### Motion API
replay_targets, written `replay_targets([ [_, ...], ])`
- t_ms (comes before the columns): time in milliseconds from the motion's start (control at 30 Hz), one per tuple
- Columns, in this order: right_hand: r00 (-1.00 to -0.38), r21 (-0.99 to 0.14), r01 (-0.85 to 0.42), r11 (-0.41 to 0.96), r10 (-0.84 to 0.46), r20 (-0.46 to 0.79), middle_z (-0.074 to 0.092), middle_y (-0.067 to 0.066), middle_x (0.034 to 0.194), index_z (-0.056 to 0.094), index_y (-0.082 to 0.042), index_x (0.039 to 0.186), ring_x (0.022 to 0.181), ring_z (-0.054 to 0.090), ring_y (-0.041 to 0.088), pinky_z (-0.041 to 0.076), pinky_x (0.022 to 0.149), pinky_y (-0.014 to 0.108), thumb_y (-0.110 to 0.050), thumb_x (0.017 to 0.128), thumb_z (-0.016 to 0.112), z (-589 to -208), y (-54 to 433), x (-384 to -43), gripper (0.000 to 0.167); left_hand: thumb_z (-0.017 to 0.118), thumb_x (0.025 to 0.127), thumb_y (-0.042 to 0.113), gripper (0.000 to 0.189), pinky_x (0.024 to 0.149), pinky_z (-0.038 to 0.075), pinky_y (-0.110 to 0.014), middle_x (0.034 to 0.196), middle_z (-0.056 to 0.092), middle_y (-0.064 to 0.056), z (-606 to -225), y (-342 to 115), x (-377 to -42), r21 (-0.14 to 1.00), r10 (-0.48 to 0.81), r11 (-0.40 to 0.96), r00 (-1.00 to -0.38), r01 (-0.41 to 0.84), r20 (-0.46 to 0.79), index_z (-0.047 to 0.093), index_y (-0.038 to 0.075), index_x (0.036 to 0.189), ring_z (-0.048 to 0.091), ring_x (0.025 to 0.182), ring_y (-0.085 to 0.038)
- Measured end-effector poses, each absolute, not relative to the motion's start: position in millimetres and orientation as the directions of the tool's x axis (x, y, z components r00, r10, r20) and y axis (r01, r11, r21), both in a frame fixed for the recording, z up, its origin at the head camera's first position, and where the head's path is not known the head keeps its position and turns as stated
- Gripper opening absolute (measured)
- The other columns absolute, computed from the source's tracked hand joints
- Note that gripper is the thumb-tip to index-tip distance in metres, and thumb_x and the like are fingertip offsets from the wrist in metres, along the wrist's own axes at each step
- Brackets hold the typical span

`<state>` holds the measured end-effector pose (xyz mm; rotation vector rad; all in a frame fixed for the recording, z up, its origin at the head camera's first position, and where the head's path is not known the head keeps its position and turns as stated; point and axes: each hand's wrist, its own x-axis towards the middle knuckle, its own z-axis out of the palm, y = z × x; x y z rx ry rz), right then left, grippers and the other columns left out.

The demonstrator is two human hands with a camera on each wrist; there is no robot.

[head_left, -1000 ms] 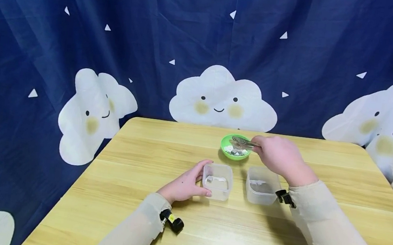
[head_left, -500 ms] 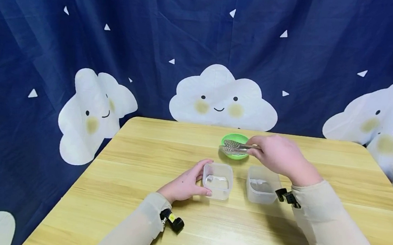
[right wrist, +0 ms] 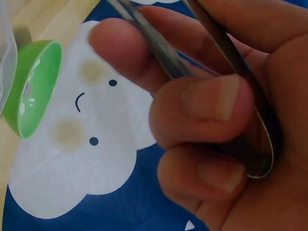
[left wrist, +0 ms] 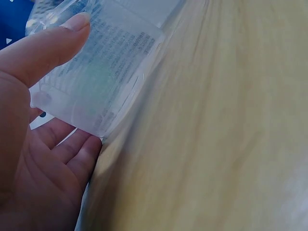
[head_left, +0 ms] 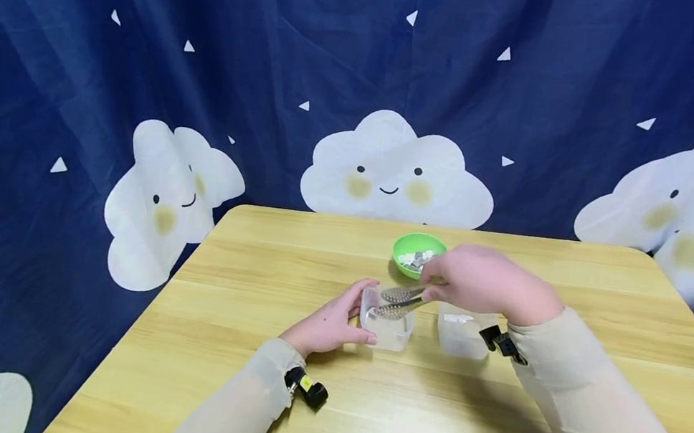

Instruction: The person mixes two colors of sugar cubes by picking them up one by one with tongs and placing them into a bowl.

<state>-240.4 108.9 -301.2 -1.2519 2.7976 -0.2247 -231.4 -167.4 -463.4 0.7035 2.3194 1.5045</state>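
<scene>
My left hand (head_left: 334,320) grips the left side of a clear plastic box (head_left: 393,341), thumb at the near side and fingers at the far side. In the left wrist view the thumb presses the wall of that box (left wrist: 106,72) close above the tabletop. My right hand (head_left: 484,284) holds metal tongs (head_left: 401,295), whose two dotted ends stand apart over the box's opening. The right wrist view shows the bent end of the tongs (right wrist: 263,139) against the palm. Behind is a green bowl (head_left: 420,241) with small white and grey pieces (head_left: 413,261) in it.
A second clear plastic box (head_left: 464,343) stands right of the first, partly hidden beneath my right hand, with something white inside. All of it rests on a wooden table (head_left: 278,251), whose far edge meets a dark blue cloud-print curtain (head_left: 291,36).
The tongs have come from over the green bowl toward me and to the left, down over the first box. Their ends have spread. My left hand has stayed on the box.
</scene>
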Motion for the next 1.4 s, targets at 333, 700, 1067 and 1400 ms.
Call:
replay_targets([
  [333,-0.699,0.015,-0.694,0.719,-0.669,-0.253,0.051,-0.010,0.060,0.059,-0.026,0.062,0.060,0.049,0.013,0.045,0.056,0.035,-0.038,0.086,0.076,-299,66,-235,0.033,0.085,0.084,0.022,0.103,0.114,0.036,-0.032,0.155,0.043,-0.004,-463,-167,-232,0.917,0.548,0.332,-0.837,0.223,0.005,0.017,0.021,0.162,0.047,0.137,-0.014],
  [700,-0.721,0.194,-0.689,0.698,-0.633,-0.281,0.058,-0.003,0.070,0.062,-0.017,0.074,0.066,0.056,0.018,0.052,0.062,0.040,-0.024,0.085,0.077,-305,40,-225,0.019,0.085,0.084,0.021,0.100,0.116,0.034,-0.035,0.155,0.042,-0.007,-462,-166,-230,0.910,0.541,0.340,-0.841,0.236,0.016,0.021,0.022,0.161,0.046,0.137,-0.015],
  [1067,-0.658,0.065,-0.744,0.665,-0.714,-0.238,0.054,-0.010,0.064,0.058,-0.024,0.067,0.063,0.052,0.014,0.050,0.060,0.035,-0.026,0.090,0.074,-307,59,-232,0.028,0.085,0.084,0.024,0.102,0.114,0.036,-0.033,0.154,0.043,-0.002,-463,-168,-233,0.914,0.552,0.333,-0.834,0.232,0.010,0.018,0.021,0.161,0.046,0.137,-0.013],
  [1400,-0.660,-0.009,-0.748,0.664,-0.744,-0.105,0.055,-0.015,0.069,0.065,-0.031,0.073,0.065,0.051,0.011,0.049,0.062,0.038,-0.022,0.093,0.070,-301,80,-236,0.023,0.085,0.084,0.022,0.102,0.116,0.032,-0.034,0.154,0.044,-0.001,-464,-168,-233,0.914,0.549,0.335,-0.836,0.230,0.010,0.018,0.020,0.161,0.045,0.138,-0.013],
])
